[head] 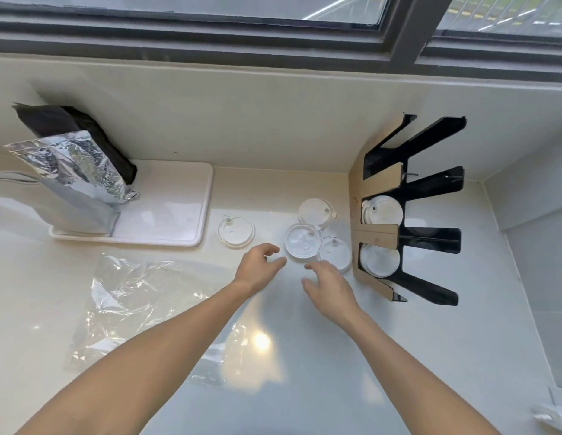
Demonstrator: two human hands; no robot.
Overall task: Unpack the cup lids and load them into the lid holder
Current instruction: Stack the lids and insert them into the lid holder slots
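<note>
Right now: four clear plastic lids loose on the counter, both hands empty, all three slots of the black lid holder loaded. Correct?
Not quite. The head view shows the black lid holder with lids in only two slots; its far slot is empty. The rest holds: four clear plastic lids loose, left hand and right hand empty.

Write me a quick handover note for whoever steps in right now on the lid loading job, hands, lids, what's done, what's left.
Left hand and right hand: both open and empty, reaching toward the middle lid.
Lid holder: the two nearer slots hold lids, the far slot looks empty.
Loose on the counter: four lids, three clustered beside the holder, one lid apart to the left.
Done: lids unpacked, plastic wrapper lies flat and looks empty.
Left: load the four loose lids.
</note>
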